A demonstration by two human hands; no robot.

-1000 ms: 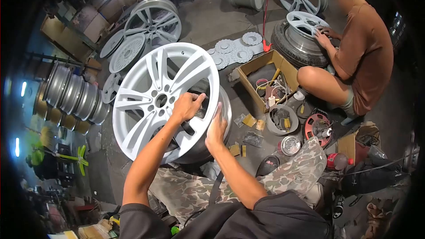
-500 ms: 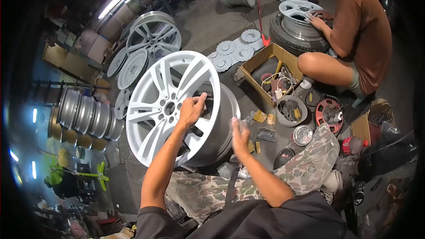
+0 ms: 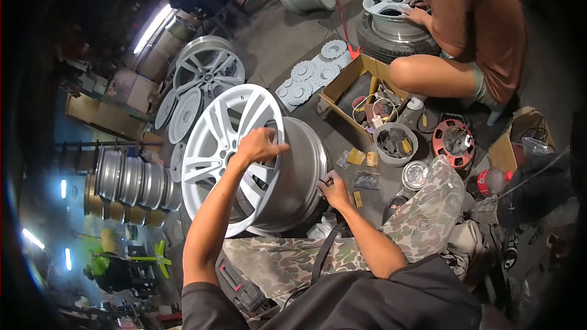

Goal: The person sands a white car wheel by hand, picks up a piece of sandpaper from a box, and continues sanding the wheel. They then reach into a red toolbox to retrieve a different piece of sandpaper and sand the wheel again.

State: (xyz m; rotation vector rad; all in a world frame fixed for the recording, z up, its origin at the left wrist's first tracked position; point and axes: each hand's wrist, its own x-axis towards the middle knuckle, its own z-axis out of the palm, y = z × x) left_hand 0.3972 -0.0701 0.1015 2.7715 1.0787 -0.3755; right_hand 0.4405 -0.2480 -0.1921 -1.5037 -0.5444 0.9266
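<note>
A large pale-grey wheel rim stands tilted before me, its spoked face to the left and its bare metal barrel to the right. My left hand is over the spokes near the hub, fingers apart, with nothing visible in it. At the barrel's right edge is my right hand, its fingers bent together around something small and dark that I cannot make out. A crumpled pale cloth lies below the barrel, beside my camouflage-covered leg.
A cardboard box, a grey bucket and a red reel sit to the right. A person crouches at another rim on a tyre. More rims are at the back left.
The view has shifted. The big rim is turned to show more of its barrel. My left hand has opened over the spokes, and my right hand has moved lower along the barrel's edge.
</note>
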